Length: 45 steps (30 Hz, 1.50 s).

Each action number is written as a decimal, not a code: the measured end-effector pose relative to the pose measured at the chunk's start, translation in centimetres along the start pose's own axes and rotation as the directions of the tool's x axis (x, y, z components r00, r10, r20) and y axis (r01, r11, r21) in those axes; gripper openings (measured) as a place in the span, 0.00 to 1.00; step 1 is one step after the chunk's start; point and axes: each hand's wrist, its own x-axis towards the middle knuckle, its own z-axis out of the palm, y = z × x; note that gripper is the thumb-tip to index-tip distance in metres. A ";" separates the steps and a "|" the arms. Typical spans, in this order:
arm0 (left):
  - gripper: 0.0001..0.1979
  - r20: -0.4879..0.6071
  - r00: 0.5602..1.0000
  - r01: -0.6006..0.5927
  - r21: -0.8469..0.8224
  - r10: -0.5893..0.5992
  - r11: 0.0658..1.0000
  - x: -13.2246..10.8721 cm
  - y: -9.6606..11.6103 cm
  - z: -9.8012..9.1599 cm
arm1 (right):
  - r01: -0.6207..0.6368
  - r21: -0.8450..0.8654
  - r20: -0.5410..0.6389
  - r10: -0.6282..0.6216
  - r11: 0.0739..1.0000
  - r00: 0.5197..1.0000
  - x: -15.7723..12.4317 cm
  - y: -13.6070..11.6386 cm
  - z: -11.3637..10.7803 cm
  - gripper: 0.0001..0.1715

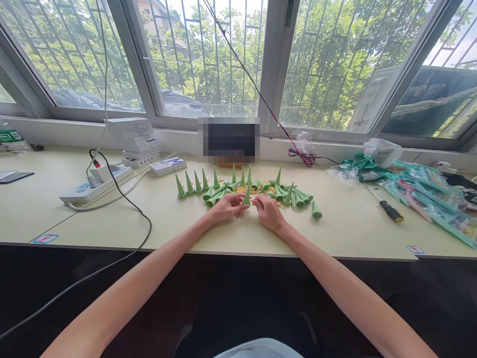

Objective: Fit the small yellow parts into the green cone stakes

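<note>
My left hand (224, 209) holds a pointed green cone (247, 194) upright between thumb and fingers, close to the tabletop. Just right of that cone, my right hand (269, 213) is closed in a pinch; what its fingertips hold, if anything, is too small to make out. Behind both hands lies a heap of small yellow pieces (240, 189), partly covered by more green cones. Several upright cones (197, 183) stand in a row to the left. Others lie on their sides to the right, including a single cone (316, 211) apart from the rest.
A white power strip (97, 184) with cables lies at left, near stacked white boxes (134, 141). A black cable (143, 219) hangs over the front edge. On the right are a screwdriver (391, 211) and plastic-wrapped teal items (436, 194). Windows rise behind the table (354, 228).
</note>
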 end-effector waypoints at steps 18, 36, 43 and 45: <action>0.25 -0.009 1.000 0.003 0.081 -0.002 0.997 0.0 -0.5 -0.4 | -0.011 -0.028 0.062 0.013 1.000 0.998 0.0 -0.2 -0.2 0.18; 0.24 0.023 1.000 -0.015 0.053 0.013 0.998 0.1 -0.2 -0.2 | -0.065 -0.082 0.051 0.069 0.994 0.996 0.1 -0.7 -0.3 0.23; 0.20 -0.017 0.999 0.029 -0.008 -0.029 1.000 0.0 0.4 0.0 | -0.068 -0.024 -0.042 0.067 0.997 0.997 0.1 -0.9 -0.4 0.16; 0.20 -0.007 0.999 0.034 -0.008 -0.034 0.999 0.1 0.4 0.0 | -0.056 -0.022 -0.059 0.055 0.998 0.997 0.1 -0.8 -0.4 0.14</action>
